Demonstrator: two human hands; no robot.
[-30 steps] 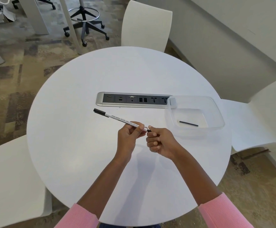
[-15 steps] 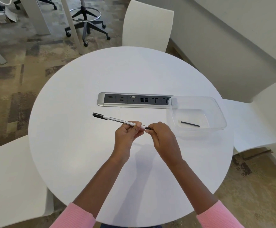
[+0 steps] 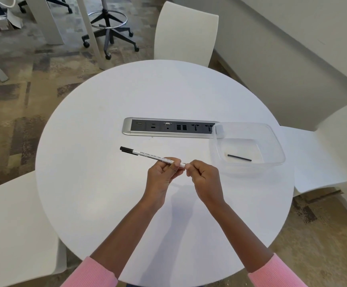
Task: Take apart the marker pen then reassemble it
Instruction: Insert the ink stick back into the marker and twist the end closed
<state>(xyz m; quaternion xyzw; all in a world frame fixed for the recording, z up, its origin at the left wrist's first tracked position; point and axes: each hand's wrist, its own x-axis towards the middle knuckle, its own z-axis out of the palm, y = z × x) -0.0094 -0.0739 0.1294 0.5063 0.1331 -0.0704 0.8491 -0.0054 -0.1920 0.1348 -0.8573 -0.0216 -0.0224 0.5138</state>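
Holds marker pen [image 3: 152, 155] mid-barrel in left hand [image 3: 163, 175], cap toward 10 o'clock; pinches near end with right hand [image 3: 203, 175]. Thin black rod [image 3: 239, 158] in clear plastic tub [image 3: 280, 148], 3 o'clock.

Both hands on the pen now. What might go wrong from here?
1. The right hand pinches only the very end of the marker pen; the grip may slip, and a freed piece could roll off the round table.
2. A sudden release might swing that hand into the clear tub, which holds the loose black rod.
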